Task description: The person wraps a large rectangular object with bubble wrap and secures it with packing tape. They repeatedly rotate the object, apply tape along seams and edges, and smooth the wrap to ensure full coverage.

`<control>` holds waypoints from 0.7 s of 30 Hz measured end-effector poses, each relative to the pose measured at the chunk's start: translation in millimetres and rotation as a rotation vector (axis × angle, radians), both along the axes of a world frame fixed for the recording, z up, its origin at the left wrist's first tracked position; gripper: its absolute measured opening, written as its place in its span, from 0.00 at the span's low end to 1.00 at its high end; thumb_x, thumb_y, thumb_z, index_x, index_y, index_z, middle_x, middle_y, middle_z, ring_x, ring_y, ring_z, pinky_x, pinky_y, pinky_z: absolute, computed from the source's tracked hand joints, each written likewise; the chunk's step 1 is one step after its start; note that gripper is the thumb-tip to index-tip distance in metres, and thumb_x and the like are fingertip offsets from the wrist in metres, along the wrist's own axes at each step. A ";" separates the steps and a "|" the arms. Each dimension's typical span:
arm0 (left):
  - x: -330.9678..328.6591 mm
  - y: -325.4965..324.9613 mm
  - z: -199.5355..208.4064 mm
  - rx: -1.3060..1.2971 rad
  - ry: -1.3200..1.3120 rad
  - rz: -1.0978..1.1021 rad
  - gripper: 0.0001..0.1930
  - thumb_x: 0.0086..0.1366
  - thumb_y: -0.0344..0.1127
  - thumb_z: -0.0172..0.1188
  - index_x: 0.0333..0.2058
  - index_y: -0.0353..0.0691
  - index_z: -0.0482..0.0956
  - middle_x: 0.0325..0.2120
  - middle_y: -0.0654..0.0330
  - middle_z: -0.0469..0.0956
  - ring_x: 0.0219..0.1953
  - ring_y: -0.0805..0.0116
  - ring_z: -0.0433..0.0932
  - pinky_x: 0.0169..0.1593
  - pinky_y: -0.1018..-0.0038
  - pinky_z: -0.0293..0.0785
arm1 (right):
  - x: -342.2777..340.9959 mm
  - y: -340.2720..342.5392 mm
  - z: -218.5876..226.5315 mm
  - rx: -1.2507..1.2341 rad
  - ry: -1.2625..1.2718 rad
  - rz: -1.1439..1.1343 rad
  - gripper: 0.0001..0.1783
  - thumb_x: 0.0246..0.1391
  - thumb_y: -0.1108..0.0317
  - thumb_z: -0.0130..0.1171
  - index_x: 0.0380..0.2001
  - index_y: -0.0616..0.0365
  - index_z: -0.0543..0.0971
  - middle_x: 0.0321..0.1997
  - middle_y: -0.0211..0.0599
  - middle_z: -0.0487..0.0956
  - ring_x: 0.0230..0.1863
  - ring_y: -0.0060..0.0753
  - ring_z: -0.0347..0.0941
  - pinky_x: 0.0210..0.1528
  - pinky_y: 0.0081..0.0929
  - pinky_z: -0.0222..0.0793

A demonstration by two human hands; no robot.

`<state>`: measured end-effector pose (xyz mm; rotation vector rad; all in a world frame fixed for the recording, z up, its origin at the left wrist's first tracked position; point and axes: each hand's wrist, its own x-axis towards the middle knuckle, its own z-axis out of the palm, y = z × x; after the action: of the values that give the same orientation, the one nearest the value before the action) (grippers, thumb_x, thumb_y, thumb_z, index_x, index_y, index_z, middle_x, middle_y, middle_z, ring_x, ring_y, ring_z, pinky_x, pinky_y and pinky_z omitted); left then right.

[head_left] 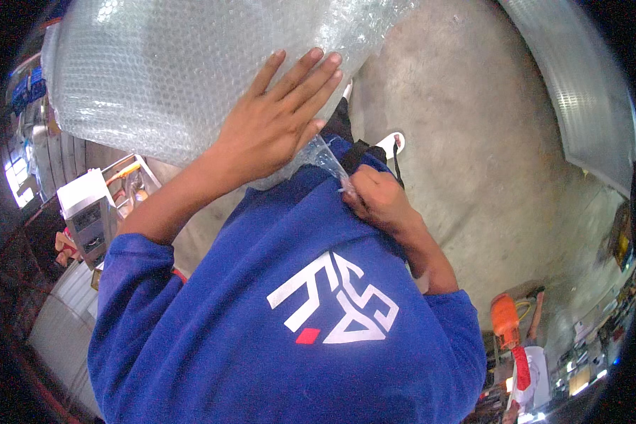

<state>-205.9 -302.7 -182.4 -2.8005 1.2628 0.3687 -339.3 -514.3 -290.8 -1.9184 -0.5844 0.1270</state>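
Note:
A large roll of clear bubble wrap [155, 78] fills the upper left, close against my body. Flat on top of it lies my left hand [279, 116], fingers stretched out and a little apart. At its right end, near my waist, my right hand [378, 198] is closed around a gathered edge of the bubble wrap. A thin strip of the plastic runs taut from the roll down to those fingers. The underside of the roll is out of sight.
Another large roll of bubble wrap [579, 85] stands at the upper right. Concrete floor [473, 141] lies between the rolls. A white box-like unit [88, 205] stands at the left. At the lower right is a person in an orange head covering [505, 318].

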 end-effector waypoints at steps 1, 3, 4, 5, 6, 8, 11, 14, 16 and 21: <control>0.4 0.7 -0.5 0.009 0.013 0.000 0.35 0.71 0.44 0.53 0.73 0.43 0.55 0.77 0.59 0.48 0.78 0.57 0.43 0.77 0.49 0.36 | -7.0 -5.5 1.4 0.001 -0.002 0.022 0.13 0.51 0.68 0.68 0.28 0.58 0.71 0.27 0.43 0.71 0.25 0.49 0.73 0.26 0.44 0.68; 0.9 2.0 -1.5 0.005 0.016 0.005 0.35 0.71 0.43 0.53 0.74 0.43 0.55 0.77 0.59 0.48 0.79 0.57 0.43 0.77 0.49 0.35 | -21.8 -19.0 3.6 -0.012 0.012 0.087 0.12 0.55 0.65 0.66 0.27 0.56 0.72 0.26 0.43 0.72 0.24 0.50 0.73 0.25 0.44 0.70; 0.8 2.4 -2.0 0.004 0.018 0.008 0.35 0.71 0.43 0.53 0.74 0.43 0.55 0.77 0.59 0.48 0.79 0.57 0.43 0.77 0.49 0.35 | -31.7 -27.2 6.1 -0.030 0.012 0.036 0.12 0.54 0.66 0.66 0.26 0.56 0.72 0.26 0.42 0.71 0.23 0.50 0.73 0.24 0.44 0.70; 0.5 2.4 -2.4 0.005 0.010 0.010 0.35 0.71 0.43 0.53 0.74 0.43 0.55 0.77 0.59 0.48 0.79 0.57 0.42 0.77 0.49 0.35 | -41.8 -36.1 8.3 -0.045 0.013 -0.015 0.12 0.54 0.67 0.67 0.26 0.56 0.72 0.25 0.42 0.71 0.23 0.49 0.72 0.24 0.44 0.69; -0.1 2.1 -2.9 0.007 0.004 0.010 0.35 0.71 0.43 0.52 0.74 0.43 0.54 0.77 0.59 0.47 0.79 0.57 0.42 0.78 0.49 0.35 | -50.0 -43.8 7.1 -0.043 -0.008 -0.081 0.12 0.54 0.68 0.67 0.25 0.55 0.72 0.24 0.42 0.70 0.23 0.48 0.72 0.24 0.43 0.68; -1.3 0.9 -3.7 0.010 -0.026 0.004 0.34 0.71 0.43 0.53 0.73 0.42 0.57 0.76 0.59 0.49 0.78 0.58 0.44 0.77 0.50 0.37 | -66.0 -58.1 0.2 -0.079 0.100 -0.193 0.13 0.53 0.69 0.67 0.23 0.55 0.72 0.23 0.41 0.69 0.22 0.48 0.70 0.24 0.43 0.67; -2.9 -1.0 -4.4 0.006 -0.097 -0.005 0.32 0.71 0.44 0.53 0.71 0.41 0.61 0.75 0.60 0.53 0.77 0.61 0.48 0.77 0.52 0.42 | -90.3 -77.1 -16.2 -0.175 0.149 -0.333 0.13 0.54 0.69 0.67 0.22 0.55 0.71 0.22 0.42 0.68 0.22 0.48 0.70 0.23 0.43 0.64; -4.6 -1.8 -3.4 0.019 -0.109 -0.001 0.32 0.71 0.45 0.53 0.71 0.41 0.61 0.75 0.60 0.53 0.77 0.61 0.48 0.77 0.52 0.41 | -114.3 -88.3 -30.6 -0.285 0.260 -0.560 0.16 0.54 0.66 0.67 0.22 0.55 0.70 0.21 0.45 0.68 0.22 0.47 0.70 0.24 0.44 0.63; -5.4 -1.6 -3.1 0.040 -0.122 -0.007 0.32 0.72 0.45 0.52 0.71 0.41 0.61 0.75 0.60 0.53 0.77 0.61 0.48 0.77 0.52 0.40 | -112.1 -100.8 -46.4 -0.403 0.450 -0.705 0.15 0.58 0.66 0.65 0.23 0.58 0.72 0.21 0.41 0.72 0.21 0.38 0.70 0.24 0.36 0.64; -6.2 -2.7 -5.4 0.039 -0.156 -0.016 0.32 0.72 0.45 0.52 0.71 0.40 0.61 0.75 0.60 0.53 0.77 0.60 0.48 0.77 0.51 0.41 | -78.3 -95.8 -79.5 -0.597 0.579 -0.787 0.11 0.60 0.62 0.65 0.40 0.58 0.81 0.39 0.49 0.81 0.39 0.44 0.80 0.41 0.37 0.74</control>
<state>-212.0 -305.4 -187.7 -2.7239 1.2304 0.1676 -417.6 -610.1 -370.4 -2.3918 0.6757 0.3566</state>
